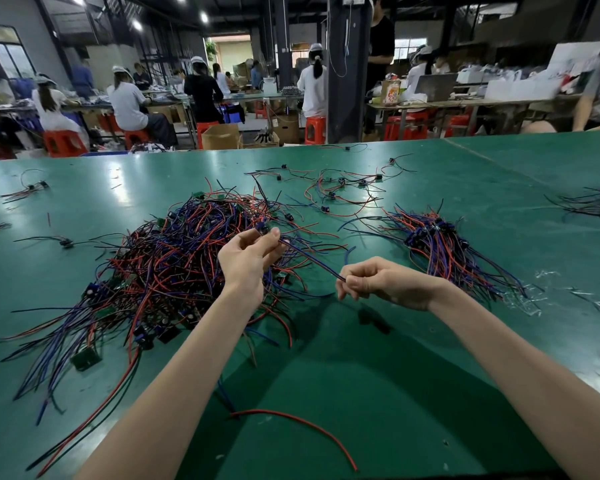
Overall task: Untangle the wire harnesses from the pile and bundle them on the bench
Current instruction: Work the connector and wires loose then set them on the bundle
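Where the green bench (84, 209) runs toward its left edge, a few stray harnesses (28, 188) lie apart. Just inboard of them sprawls the main pile (160, 268), a thick knot of red, blue and black leads with small green boards caught in it. Over the pile's right flank the left hand (246, 261) is raised, thumb and fingertips pinching the small dark component at one end of a single harness (309, 259). From there that harness runs taut, down and to the right toward the near edge, its long axis slanting from far-left to near-right. Its free ends vanish into the right hand (385, 282), which pinches them between thumb and curled fingers above bare bench. So the piece is held at both ends and looks clear of the tangle along the span between the hands, though I can't tell whether anything beneath the left hand snags it. Further right, clear of the pile, lies the sorted bundle (440, 244), its dark components gathered at the far end and its leads fanning toward the near right. The right hand is the nearer one to it, so I'd judge the coming move a carry rightward, swinging the harness to lie along that same slant. Another heap (593, 202) shows at the right edge.
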The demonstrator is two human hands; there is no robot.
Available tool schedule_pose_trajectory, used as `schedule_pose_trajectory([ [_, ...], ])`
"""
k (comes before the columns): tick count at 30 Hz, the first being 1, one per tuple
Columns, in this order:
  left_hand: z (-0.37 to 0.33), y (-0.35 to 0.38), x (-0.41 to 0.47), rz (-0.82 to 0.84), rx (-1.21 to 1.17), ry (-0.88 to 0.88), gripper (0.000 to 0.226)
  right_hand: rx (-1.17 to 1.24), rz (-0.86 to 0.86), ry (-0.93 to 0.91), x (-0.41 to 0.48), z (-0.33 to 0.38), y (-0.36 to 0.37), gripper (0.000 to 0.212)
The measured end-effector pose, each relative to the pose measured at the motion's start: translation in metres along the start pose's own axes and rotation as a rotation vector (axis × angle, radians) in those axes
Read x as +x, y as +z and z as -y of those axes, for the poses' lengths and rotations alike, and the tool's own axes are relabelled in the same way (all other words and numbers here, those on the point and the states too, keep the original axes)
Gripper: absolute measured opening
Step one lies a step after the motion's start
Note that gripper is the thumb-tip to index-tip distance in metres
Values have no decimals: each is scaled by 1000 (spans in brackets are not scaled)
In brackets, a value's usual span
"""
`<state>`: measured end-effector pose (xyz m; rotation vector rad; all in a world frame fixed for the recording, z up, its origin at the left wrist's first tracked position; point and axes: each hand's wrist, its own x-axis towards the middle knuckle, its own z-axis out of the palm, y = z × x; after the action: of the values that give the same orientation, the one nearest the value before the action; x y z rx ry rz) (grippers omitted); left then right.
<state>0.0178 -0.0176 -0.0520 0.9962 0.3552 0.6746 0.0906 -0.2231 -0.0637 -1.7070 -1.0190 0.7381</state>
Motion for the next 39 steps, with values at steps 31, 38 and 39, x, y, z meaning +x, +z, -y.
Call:
schedule_pose_trajectory([
  [31, 25, 26, -39, 218, 7, -190, 21, 335, -342, 108, 2, 27, 7, 47],
  [38, 37, 29, -53, 323, 221, -80, 14, 354, -403, 89, 4, 26, 26, 13],
  [39, 35, 29, -53, 345, 228, -79, 15, 355, -418, 95, 3, 26, 25, 11],
])
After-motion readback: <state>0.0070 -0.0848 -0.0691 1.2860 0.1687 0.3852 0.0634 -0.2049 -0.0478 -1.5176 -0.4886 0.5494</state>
